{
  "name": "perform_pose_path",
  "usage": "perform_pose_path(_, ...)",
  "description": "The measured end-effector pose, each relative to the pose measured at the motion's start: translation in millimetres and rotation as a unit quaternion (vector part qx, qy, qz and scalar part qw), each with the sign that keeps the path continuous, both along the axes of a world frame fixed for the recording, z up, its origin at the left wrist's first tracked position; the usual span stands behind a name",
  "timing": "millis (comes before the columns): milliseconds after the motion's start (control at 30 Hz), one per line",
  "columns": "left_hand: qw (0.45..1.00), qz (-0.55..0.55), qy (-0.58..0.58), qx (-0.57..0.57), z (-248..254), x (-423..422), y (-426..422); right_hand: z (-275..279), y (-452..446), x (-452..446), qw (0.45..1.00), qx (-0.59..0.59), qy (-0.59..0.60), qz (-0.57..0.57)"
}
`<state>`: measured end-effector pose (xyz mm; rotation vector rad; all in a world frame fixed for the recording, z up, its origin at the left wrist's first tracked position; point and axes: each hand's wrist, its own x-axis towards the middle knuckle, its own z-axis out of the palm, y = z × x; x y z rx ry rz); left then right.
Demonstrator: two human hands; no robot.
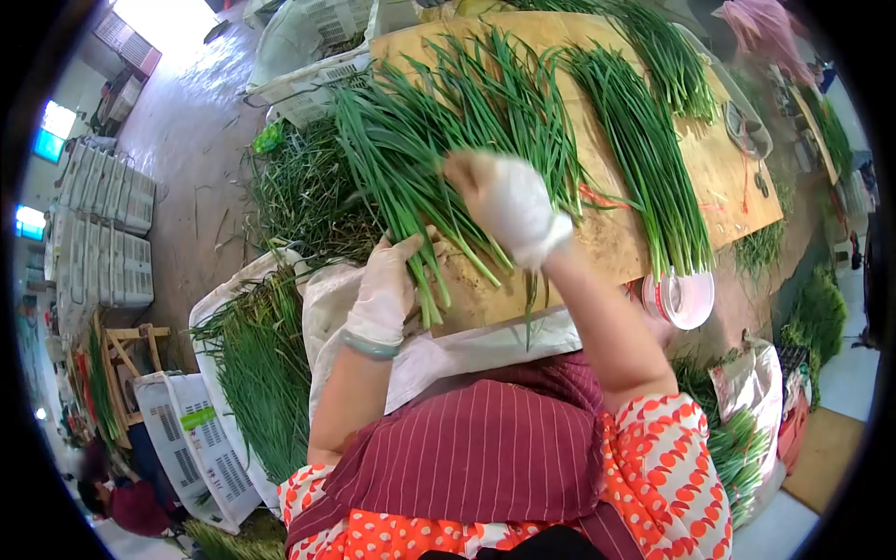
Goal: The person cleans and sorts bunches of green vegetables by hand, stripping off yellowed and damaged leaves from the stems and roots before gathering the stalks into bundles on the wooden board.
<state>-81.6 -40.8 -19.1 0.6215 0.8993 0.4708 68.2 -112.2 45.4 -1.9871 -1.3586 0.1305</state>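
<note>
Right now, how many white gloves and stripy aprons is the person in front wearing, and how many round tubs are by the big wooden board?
White gloves: 2, on the left hand and right hand
Stripy apron: 1
Round tub: 1
Total: 4

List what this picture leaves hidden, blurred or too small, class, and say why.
All in the head view:
Right hand: fingertips blurred, apparently by motion.
Left hand: some fingers hidden by the green stalks.
White crate at lower left: lettering too small to read.
Black thing at the bottom: cut off by the picture's edge.
</note>
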Motion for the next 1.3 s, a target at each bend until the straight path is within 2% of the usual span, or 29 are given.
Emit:
perform_pose_path(33, 1.0, -0.004, 0.002, -0.001, -2, 1, -1, 1, 20, 10, 0.987, 0.117, 0.098, 0.042)
perform_pose_path(67, 1.0, -0.004, 0.011, 0.024, -4, 3, -2, 1, 39, 22, 0.95, 0.233, 0.192, 0.085)
perform_pose_path(100, 0.999, -0.003, 0.02, 0.049, -4, 4, -3, 0, 51, 37, 0.95, 0.233, 0.192, 0.084)
perform_pose_path(133, 0.999, -0.002, 0.021, 0.049, -3, 5, -3, 4, 60, 47, 0.961, 0.274, 0.016, 0.023)
perform_pose_path(167, 0.999, -0.008, 0.029, 0.042, 0, 5, -3, 6, 64, 52, 0.938, 0.305, -0.16, -0.038)
perform_pose_path(200, 0.999, -0.013, 0.036, 0.035, 3, 4, -2, 3, 55, 55, 0.938, 0.307, -0.159, -0.037)
perform_pose_path(233, 0.999, -0.012, 0.036, 0.036, 1, 5, 0, 12, 32, 51, 0.977, 0.147, -0.148, -0.04)
perform_pose_path(267, 0.999, -0.017, 0.013, 0.023, -2, 5, 0, 15, 10, 45, 0.99, -0.018, -0.133, -0.042)
perform_pose_path(333, 1.0, -0.026, -0.008, 0.01, -4, 9, 0, 7, -18, 29, 0.959, -0.268, -0.092, -0.023)
perform_pose_path(400, 1.0, -0.004, 0.003, 0.025, -3, 18, -5, -16, -32, 6, 0.937, -0.321, -0.132, -0.037)
perform_pose_path(467, 1.0, 0.005, 0.005, 0.025, 6, 28, -12, -48, -36, -15, 0.976, -0.175, -0.117, -0.049)
perform_pose_path(533, 0.999, 0.018, 0.004, 0.028, 4, 32, -13, -43, -34, -39, 0.975, -0.214, -0.056, -0.011)
perform_pose_path(567, 0.999, 0.011, 0.006, 0.044, -5, 30, -11, -50, -31, -46, 0.961, -0.253, -0.083, 0.078)
perform_pose_path(600, 0.998, 0.005, 0.009, 0.062, -9, 27, -8, -51, -40, -54, 0.977, -0.157, -0.062, 0.13)
perform_pose_path(667, 0.998, -0.016, 0.045, 0.047, -4, 15, -2, -47, -46, -45, 0.993, -0.035, 0.032, 0.106)
perform_pose_path(733, 1.0, -0.006, 0.007, -0.008, -2, 9, -2, -29, -53, -28, 0.994, 0.031, 0.08, -0.071)
perform_pose_path(767, 0.999, 0.013, 0.039, -0.014, -6, 10, -1, -30, -53, -15, 0.991, 0.04, 0.043, -0.119)
perform_pose_path(800, 0.999, 0.014, 0.041, -0.015, -6, 10, -2, -22, -56, 0, 0.984, -0.143, 0.012, -0.104)
perform_pose_path(867, 0.997, -0.005, 0.081, 0.014, -3, 11, -3, -40, -53, 0, 0.97, -0.218, -0.058, -0.089)
perform_pose_path(933, 0.998, -0.036, 0.057, 0.009, -2, 13, -7, -44, -46, -20, 0.973, -0.215, -0.081, -0.026)
perform_pose_path(1000, 0.997, -0.001, 0.034, 0.066, 8, 16, -18, -50, -36, -47, 0.978, -0.178, -0.106, -0.031)
perform_pose_path(1067, 0.998, 0.004, 0.006, 0.059, 11, 11, -18, -45, -30, -61, 0.977, -0.195, -0.085, 0.013)
perform_pose_path(1100, 1.0, 0.014, -0.008, 0.019, 14, 8, -18, -45, -30, -59, 0.977, -0.193, -0.085, 0.015)
perform_pose_path(1167, 0.999, 0.003, -0.036, -0.033, 5, -2, -8, -46, -36, -48, 0.988, -0.082, 0.069, 0.11)
perform_pose_path(1267, 1.0, 0.009, 0.015, -0.018, 4, -3, -10, -50, -47, -31, 0.996, 0.048, 0.067, -0.035)
perform_pose_path(1300, 1.0, 0.011, 0.022, -0.013, -4, -3, -9, -54, -47, -22, 0.996, 0.016, -0.013, -0.083)
